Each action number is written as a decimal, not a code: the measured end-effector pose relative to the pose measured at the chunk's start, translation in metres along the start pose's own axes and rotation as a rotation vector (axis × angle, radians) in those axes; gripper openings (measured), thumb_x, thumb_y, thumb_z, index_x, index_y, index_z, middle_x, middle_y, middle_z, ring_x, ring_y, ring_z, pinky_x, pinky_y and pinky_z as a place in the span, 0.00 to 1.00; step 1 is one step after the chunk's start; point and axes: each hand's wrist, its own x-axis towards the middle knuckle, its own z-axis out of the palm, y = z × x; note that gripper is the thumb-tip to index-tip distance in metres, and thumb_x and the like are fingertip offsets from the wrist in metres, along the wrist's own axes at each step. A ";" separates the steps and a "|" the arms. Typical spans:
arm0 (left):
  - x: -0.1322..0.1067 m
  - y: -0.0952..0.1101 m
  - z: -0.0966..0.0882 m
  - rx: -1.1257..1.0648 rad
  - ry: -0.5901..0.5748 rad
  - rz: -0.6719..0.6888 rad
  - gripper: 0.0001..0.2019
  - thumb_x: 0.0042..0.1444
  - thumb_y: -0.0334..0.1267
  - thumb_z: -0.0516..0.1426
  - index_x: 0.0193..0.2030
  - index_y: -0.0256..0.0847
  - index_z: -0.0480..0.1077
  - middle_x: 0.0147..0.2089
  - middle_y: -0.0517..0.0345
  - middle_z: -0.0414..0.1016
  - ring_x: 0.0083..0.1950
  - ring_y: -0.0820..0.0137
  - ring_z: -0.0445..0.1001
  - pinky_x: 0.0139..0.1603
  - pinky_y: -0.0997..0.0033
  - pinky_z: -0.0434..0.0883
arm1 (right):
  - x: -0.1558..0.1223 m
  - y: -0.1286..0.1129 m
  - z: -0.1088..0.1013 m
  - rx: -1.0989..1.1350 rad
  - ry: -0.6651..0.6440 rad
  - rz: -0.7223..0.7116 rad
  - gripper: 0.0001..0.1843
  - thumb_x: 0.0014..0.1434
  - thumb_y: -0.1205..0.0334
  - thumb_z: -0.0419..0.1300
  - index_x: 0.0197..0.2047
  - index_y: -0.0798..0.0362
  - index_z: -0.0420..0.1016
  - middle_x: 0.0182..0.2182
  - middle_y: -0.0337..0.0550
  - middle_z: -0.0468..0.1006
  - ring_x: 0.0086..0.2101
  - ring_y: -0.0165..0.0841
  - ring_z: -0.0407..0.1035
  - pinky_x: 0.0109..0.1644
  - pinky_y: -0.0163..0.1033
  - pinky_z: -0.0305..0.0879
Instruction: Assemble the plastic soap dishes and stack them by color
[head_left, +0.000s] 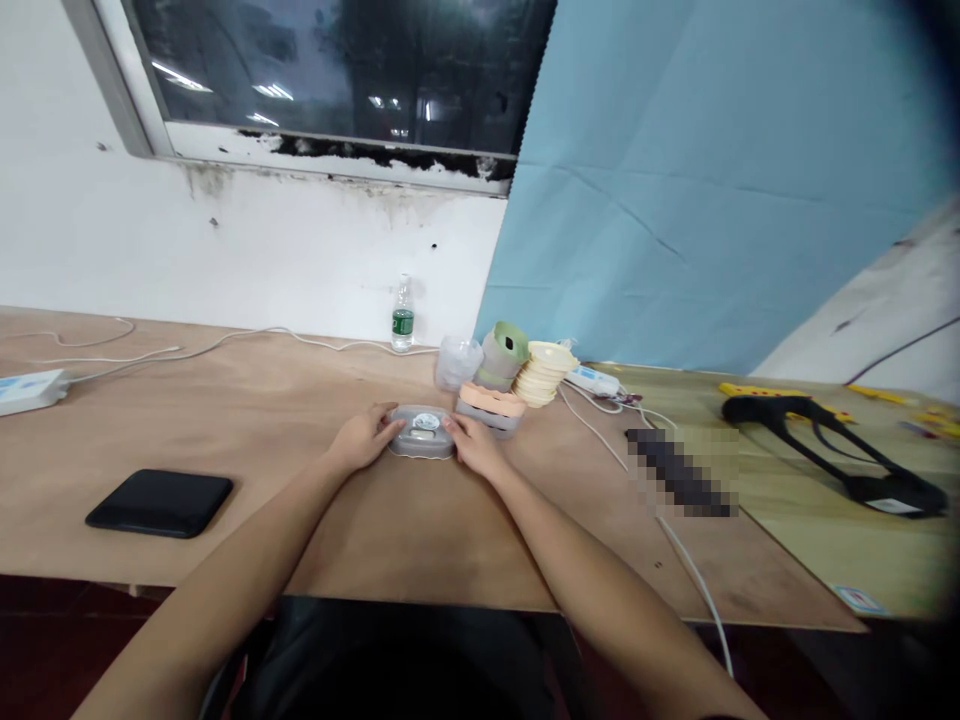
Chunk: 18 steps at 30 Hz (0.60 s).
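Note:
A small grey lidded container with a clear window in its lid lies on the wooden table. My left hand grips its left side and my right hand grips its right side, fingers curled against the rim. Just behind it sits a grey container with a peach lid, a green-and-grey cylinder, a clear plastic cup and a stack of cream lids.
A black flat case lies at the left. A water bottle stands by the wall. A white power strip and cables run along the back. A black clamp-like tool rests on the right board.

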 end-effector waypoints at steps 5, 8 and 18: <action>0.008 -0.017 -0.010 0.108 0.352 -0.128 0.22 0.61 0.50 0.48 0.53 0.38 0.68 0.43 0.49 0.74 0.41 0.64 0.73 0.44 0.64 0.69 | -0.002 -0.001 0.001 -0.146 0.005 0.011 0.31 0.59 0.37 0.49 0.22 0.54 0.74 0.14 0.38 0.67 0.19 0.30 0.61 0.25 0.33 0.49; 0.009 -0.023 -0.020 0.132 0.403 -0.080 0.22 0.61 0.51 0.48 0.52 0.38 0.69 0.42 0.50 0.74 0.43 0.62 0.72 0.46 0.62 0.68 | -0.003 -0.002 0.002 -0.204 0.016 -0.032 0.30 0.59 0.38 0.50 0.19 0.54 0.71 0.15 0.37 0.66 0.20 0.28 0.58 0.24 0.34 0.46; -0.004 0.024 -0.008 0.216 0.147 0.319 0.21 0.59 0.53 0.51 0.53 0.43 0.69 0.52 0.49 0.73 0.52 0.57 0.68 0.55 0.56 0.62 | -0.012 -0.015 0.006 -0.179 -0.075 -0.166 0.19 0.60 0.49 0.55 0.26 0.53 0.76 0.19 0.35 0.70 0.21 0.25 0.59 0.27 0.32 0.48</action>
